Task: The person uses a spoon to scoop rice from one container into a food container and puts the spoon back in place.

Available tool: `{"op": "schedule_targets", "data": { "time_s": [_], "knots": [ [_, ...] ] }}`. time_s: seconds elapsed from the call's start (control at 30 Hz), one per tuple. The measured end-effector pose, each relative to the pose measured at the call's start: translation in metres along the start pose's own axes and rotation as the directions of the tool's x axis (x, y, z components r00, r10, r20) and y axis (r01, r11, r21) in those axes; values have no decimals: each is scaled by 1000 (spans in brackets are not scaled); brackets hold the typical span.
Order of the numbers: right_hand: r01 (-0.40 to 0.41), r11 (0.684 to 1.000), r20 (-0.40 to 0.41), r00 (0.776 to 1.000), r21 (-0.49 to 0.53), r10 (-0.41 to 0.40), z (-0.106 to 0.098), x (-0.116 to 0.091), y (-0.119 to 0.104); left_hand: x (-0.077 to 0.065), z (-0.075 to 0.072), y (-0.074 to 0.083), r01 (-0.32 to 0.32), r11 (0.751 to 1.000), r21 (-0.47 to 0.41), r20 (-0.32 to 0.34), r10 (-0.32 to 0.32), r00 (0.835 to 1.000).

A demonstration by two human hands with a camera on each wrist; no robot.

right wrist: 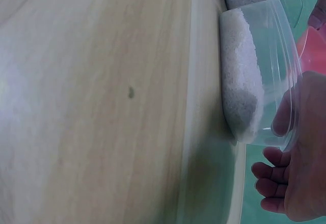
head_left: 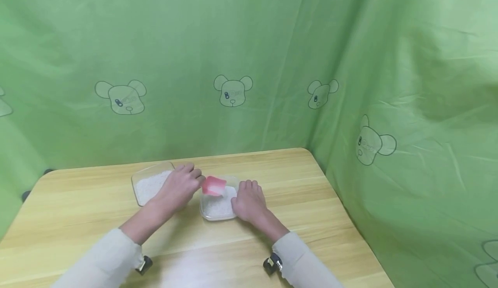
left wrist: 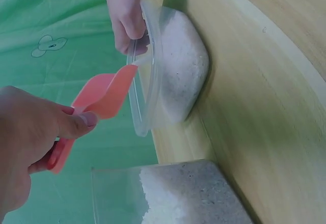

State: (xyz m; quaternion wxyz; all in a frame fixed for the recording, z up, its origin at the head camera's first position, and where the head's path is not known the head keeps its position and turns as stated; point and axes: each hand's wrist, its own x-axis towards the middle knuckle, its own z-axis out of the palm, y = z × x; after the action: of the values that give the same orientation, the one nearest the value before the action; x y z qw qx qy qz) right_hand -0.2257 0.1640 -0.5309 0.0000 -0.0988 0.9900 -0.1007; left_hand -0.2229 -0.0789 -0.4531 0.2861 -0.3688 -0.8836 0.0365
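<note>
Two see-through tubs hold white grains (head_left: 218,208). The left hand (head_left: 182,185) grips a pink scoop (head_left: 214,186) over the first tub (head_left: 213,218), whose rim the right hand (head_left: 249,201) grasps at three o'clock. The second tub (head_left: 155,168), toward ten, is part-hidden (that left hand's in my way); the scoop's load is hard to make out.

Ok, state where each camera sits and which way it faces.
Head: worn on the head, facing forward and down over the table to the curtain; left hand, right hand and forearms show.
Left wrist: worn there, facing the left hand's scoop, the left box and right box; both hands show.
Right wrist: worn there, facing the right hand on the right box; part of the left hand shows.
Both wrist views share the scoop and both boxes.
</note>
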Motion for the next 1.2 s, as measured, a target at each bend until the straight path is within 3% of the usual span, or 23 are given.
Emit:
{"op": "schedule_targets", "data": {
  "time_s": [0.57,0.87,1.2],
  "knots": [
    [-4,1000,-1,1000,7,4,-2,1,-2,-4,0,-5,-5,999,53,-27,7,1000],
    [-12,1000,9,1000,6,12,0,1,-1,-9,-18,-15,-6,999,32,13,6,1000],
    [-22,1000,6,1000,15,22,1,2,-2,-24,-28,-33,53,998,35,-59,-51,997]
  ]
}}
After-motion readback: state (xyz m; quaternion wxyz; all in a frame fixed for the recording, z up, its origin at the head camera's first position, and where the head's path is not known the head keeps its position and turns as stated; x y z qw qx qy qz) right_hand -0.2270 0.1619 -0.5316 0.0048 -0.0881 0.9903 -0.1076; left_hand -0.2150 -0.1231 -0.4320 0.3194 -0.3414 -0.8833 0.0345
